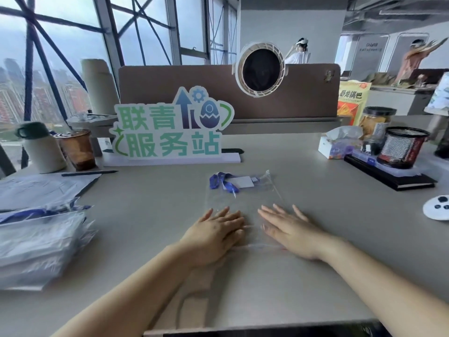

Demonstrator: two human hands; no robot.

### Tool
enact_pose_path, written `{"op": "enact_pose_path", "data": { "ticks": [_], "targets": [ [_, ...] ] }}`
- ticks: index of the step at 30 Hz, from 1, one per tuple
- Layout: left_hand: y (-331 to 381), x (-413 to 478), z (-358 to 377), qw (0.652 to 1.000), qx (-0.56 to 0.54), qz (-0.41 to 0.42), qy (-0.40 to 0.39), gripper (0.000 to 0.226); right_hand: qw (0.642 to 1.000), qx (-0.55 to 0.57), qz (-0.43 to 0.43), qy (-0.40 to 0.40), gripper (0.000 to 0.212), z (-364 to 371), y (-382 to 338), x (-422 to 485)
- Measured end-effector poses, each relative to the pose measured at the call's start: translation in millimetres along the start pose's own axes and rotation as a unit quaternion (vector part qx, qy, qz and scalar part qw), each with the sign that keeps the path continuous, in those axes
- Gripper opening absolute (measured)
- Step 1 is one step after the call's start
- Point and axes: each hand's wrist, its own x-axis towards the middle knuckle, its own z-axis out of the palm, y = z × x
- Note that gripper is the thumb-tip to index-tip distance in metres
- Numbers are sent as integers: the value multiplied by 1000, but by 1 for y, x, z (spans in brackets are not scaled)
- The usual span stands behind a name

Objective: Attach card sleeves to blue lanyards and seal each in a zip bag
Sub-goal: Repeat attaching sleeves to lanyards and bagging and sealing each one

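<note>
Left hand (213, 233) and right hand (291, 229) are pressing the zip bag's (243, 203) near end onto the table (145, 215): sealing, I judge.
At the left, a pile of clear bags (41, 242) is lying; the fingers (233, 221) are lying straight, gripping nothing; at the bag's far end the blue lanyard (223, 183) and card sleeve (243, 182) are resting inside. Next is likely calling for pressing along the whole zip strip.

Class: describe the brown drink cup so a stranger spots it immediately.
Find the big green lettered sign on the desk, then look left towards the window. Of two drinks there, the clear plastic cup shows brown liquid, unlike the opaque white flask beside it.
</note>
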Motion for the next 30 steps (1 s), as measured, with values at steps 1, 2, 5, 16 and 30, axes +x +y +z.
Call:
{"op": "enact_pose_path", "data": {
  "ticks": [1,2,5,16,30],
  "targets": [
    [4,-2,-4,998,-38,6,51,46,999,37,10,34,56,-3,-1,-2],
    [9,-6,-7,991,-78,6,110,48,995,77,17,66,56,-5,-2,-6],
    [29,-25,-7,982,-97,9,161,52,990,118,-6,82,61,0,-11,-31],
    [52,-61,8,999,20,-29,-18,67,989,-4,-55,138,43,27,-24,-69],
    [58,-64,2,998,30,-33,-38,55,989,-23,-66,127,77,28,-24,-71]
  ]
}}
